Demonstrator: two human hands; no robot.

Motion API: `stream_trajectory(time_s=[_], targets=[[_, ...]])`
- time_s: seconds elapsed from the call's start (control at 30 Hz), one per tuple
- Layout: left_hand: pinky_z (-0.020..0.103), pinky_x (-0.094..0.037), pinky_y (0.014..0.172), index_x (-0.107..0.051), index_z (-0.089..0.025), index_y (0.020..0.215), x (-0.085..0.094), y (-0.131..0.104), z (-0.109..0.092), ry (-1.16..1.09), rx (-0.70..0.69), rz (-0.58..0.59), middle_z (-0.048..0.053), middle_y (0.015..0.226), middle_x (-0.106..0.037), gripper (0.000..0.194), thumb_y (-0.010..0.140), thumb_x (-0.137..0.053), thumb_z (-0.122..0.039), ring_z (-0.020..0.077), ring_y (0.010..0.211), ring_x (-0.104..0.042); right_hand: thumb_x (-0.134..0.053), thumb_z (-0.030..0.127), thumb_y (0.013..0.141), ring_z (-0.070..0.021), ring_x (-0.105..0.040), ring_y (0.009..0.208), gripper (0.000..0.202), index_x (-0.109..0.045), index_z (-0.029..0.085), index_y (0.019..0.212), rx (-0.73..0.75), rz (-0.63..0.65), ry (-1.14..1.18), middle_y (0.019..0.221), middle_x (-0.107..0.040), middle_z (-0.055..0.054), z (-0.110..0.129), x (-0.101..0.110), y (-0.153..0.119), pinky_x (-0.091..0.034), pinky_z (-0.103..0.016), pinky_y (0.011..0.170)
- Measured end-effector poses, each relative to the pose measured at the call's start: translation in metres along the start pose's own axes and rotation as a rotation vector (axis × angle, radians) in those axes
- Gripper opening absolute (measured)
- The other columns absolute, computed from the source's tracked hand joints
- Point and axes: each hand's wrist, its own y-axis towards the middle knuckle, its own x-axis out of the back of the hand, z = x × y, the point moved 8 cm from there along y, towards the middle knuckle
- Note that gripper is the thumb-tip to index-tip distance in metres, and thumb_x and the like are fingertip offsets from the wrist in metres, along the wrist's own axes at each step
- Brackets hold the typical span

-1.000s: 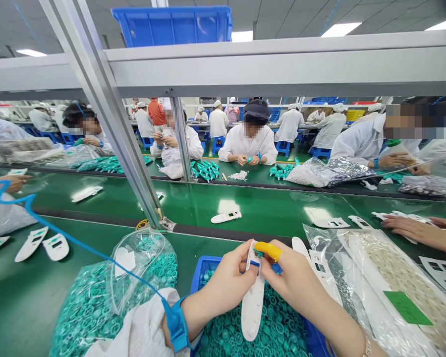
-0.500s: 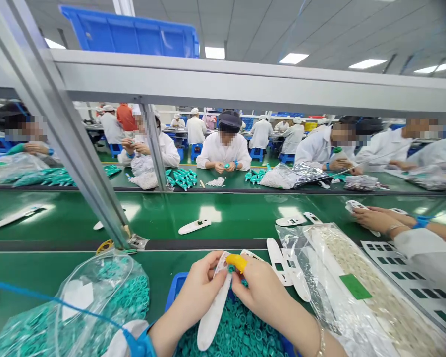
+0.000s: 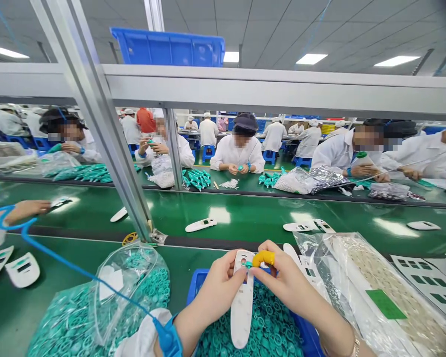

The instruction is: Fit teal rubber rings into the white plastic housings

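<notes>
My left hand (image 3: 223,282) grips a long white plastic shell (image 3: 241,312) near its top, where there is an oval opening. A small teal part (image 3: 248,264) is pinched between the thumb and the yellow-covered finger of my right hand (image 3: 282,275), at the edge of the shell. Both hands are above a blue bin (image 3: 306,333) filled with teal rings (image 3: 260,327). A blue wristband with a coiled cord (image 3: 168,337) is on my left wrist.
Clear bags of teal rings (image 3: 74,317) lie left; a plastic-wrapped stack (image 3: 367,277) and label sheets (image 3: 427,282) lie right. White shells rest on the green belt (image 3: 167,218). A metal post (image 3: 111,144) rises left of centre. A person's hand (image 3: 29,210) reaches in at left.
The view has shifted left. The shell in my left hand stands more upright, and my right hand is slightly farther out to its side. A co-worker's hand has appeared at left; those at right are gone.
</notes>
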Motion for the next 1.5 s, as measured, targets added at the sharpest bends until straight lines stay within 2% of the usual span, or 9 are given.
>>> stream_trajectory(time_s=[0.17,0.3,0.4,0.53,0.67,0.83,0.97,1.13,1.5], targets=[[0.022,-0.037,0.058,-0.057,-0.017,0.112,-0.001,-0.005,-0.003,0.129,-0.064,0.011,0.003,0.082,-0.059,0.031,0.084,-0.05,-0.029,0.0137,0.068,-0.05,-0.052,0.019,0.082,-0.0152,-0.05,0.072,0.009,-0.053,0.019,0.073,0.065,-0.041,-0.183,0.083,-0.047,-0.003,0.013,0.003,0.001,-0.046,-0.029,0.063],[0.022,-0.035,0.056,-0.061,-0.019,0.106,0.002,-0.007,-0.006,0.258,-0.124,-0.023,0.003,0.079,-0.06,0.031,0.088,-0.044,-0.035,0.0139,0.066,-0.048,-0.053,0.016,0.079,-0.0162,-0.051,0.072,0.01,-0.053,0.019,0.069,0.024,-0.037,-0.181,0.082,-0.048,-0.003,0.014,0.005,0.004,-0.046,-0.032,0.063],[0.023,-0.036,0.061,-0.063,-0.019,0.102,0.005,-0.01,-0.015,0.356,-0.199,-0.076,0.003,0.078,-0.062,0.031,0.09,-0.04,-0.036,0.0153,0.068,-0.052,-0.054,0.022,0.08,-0.0176,-0.056,0.08,0.004,-0.056,0.02,0.084,-0.066,-0.044,0.074,0.091,-0.054,-0.005,0.004,-0.001,0.003,-0.049,-0.031,0.065],[0.024,-0.038,0.069,-0.059,-0.02,0.104,0.004,-0.015,-0.025,0.455,-0.3,-0.101,0.005,0.088,-0.065,0.029,0.092,-0.036,-0.033,0.0167,0.078,-0.058,-0.054,0.033,0.083,-0.0196,-0.058,0.101,0.034,-0.051,0.022,0.115,-0.202,0.071,0.568,0.108,-0.061,-0.007,-0.011,-0.027,-0.002,-0.049,-0.035,0.085],[0.024,-0.036,0.061,-0.052,-0.018,0.105,0.008,-0.018,-0.02,0.542,-0.297,-0.155,0.005,0.082,-0.064,0.027,0.093,-0.035,-0.035,0.0154,0.068,-0.056,-0.058,0.044,0.08,-0.0219,-0.061,0.094,0.036,-0.061,0.02,0.107,-0.256,0.102,0.754,0.096,-0.067,-0.006,-0.015,-0.037,-0.003,-0.049,-0.039,0.085],[0.024,-0.035,0.058,-0.048,-0.018,0.099,0.009,-0.019,-0.018,0.55,-0.308,-0.158,0.002,0.076,-0.061,0.023,0.093,-0.035,-0.035,0.0132,0.063,-0.053,-0.056,0.048,0.08,-0.0221,-0.062,0.088,0.037,-0.066,0.02,0.101,-0.244,0.079,0.764,0.093,-0.069,-0.006,-0.012,-0.037,0.001,-0.049,-0.037,0.082],[0.024,-0.038,0.067,-0.048,-0.02,0.104,0.007,-0.017,-0.021,0.502,-0.322,-0.127,0.002,0.087,-0.061,0.019,0.092,-0.039,-0.03,0.0133,0.074,-0.054,-0.054,0.047,0.082,-0.0232,-0.062,0.091,0.037,-0.066,0.019,0.103,-0.241,0.022,0.732,0.099,-0.069,-0.008,-0.013,-0.035,0.0,-0.047,-0.039,0.086],[0.026,-0.04,0.076,-0.052,-0.019,0.103,0.012,-0.017,-0.023,0.465,-0.366,-0.199,0.005,0.098,-0.054,0.017,0.089,-0.044,-0.025,0.0154,0.087,-0.052,-0.06,0.043,0.078,-0.024,-0.062,0.095,0.037,-0.065,0.019,0.104,-0.234,-0.049,0.753,0.103,-0.069,-0.009,-0.013,-0.03,-0.004,-0.048,-0.038,0.087],[0.026,-0.039,0.071,-0.055,-0.017,0.1,0.008,-0.023,-0.031,0.563,-0.419,-0.229,0.006,0.092,-0.051,0.017,0.089,-0.043,-0.022,0.0155,0.082,-0.049,-0.052,0.028,0.081,-0.0189,-0.065,0.077,0.027,-0.067,0.018,0.1,-0.155,-0.02,0.73,0.09,-0.072,-0.005,-0.004,-0.029,-0.001,-0.051,-0.032,0.076]])
